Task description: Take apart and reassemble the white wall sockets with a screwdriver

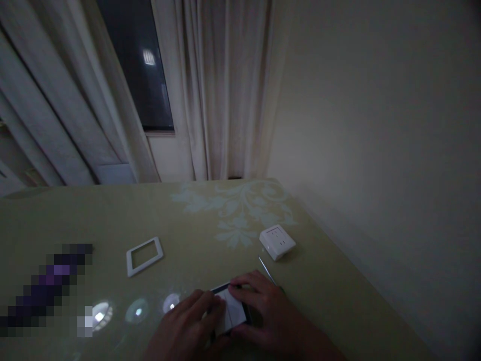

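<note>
Near the table's front edge, both hands are on a white wall switch with a dark border and a seam between two rocker-like plates. My left hand has its fingers curled over the near left side, fingertips on the white face. My right hand grips the right side, fingers at the top edge and thumb at the bottom edge. Just beyond the right hand lies a screwdriver, its metal shaft showing and its handle mostly hidden. The switch's underside is out of sight.
A white wall socket sits on the table at right, beyond the screwdriver. To the left lies a white rectangular frame. A blurred-out dark object is at far left. The wall borders the table's right edge; curtains hang behind.
</note>
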Motion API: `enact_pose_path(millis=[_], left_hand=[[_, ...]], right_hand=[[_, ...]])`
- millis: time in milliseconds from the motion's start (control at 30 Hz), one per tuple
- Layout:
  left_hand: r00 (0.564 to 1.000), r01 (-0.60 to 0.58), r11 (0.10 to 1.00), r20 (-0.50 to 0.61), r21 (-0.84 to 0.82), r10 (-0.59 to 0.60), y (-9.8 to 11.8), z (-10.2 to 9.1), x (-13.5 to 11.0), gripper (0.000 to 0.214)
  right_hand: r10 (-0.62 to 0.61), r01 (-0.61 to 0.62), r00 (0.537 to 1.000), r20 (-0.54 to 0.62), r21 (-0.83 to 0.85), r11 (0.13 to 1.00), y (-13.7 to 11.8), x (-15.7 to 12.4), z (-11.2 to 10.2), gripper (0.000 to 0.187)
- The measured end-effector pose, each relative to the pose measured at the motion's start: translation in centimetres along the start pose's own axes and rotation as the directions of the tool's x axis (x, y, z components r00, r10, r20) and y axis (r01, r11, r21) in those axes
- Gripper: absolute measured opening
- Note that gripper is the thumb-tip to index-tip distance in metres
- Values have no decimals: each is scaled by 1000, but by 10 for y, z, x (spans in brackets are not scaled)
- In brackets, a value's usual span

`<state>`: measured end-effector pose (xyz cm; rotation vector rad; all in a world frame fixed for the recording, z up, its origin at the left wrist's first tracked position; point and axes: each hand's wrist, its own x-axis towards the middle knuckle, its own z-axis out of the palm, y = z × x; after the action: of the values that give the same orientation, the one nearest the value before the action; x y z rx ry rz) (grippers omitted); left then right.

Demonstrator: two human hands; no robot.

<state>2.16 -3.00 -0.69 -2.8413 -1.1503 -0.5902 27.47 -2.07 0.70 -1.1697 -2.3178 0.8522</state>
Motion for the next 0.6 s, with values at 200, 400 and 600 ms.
enact_pose_path(millis=[200,400,600], left_hand=[[997,-53,993,-50,108,58,-2,14,-3,29],[999,-32,997,-12,70,33,-5,26,-10,28],[997,-29,996,69,88,23,-8,21,-8,39]], right_hand=[[-13,13,1000,9,-4,1000,4,0,1,64],[26,-27,999,31,4,1000,2,0,-1,68],[11,-11,1000,0,19,1000,5,-2,1,69]])
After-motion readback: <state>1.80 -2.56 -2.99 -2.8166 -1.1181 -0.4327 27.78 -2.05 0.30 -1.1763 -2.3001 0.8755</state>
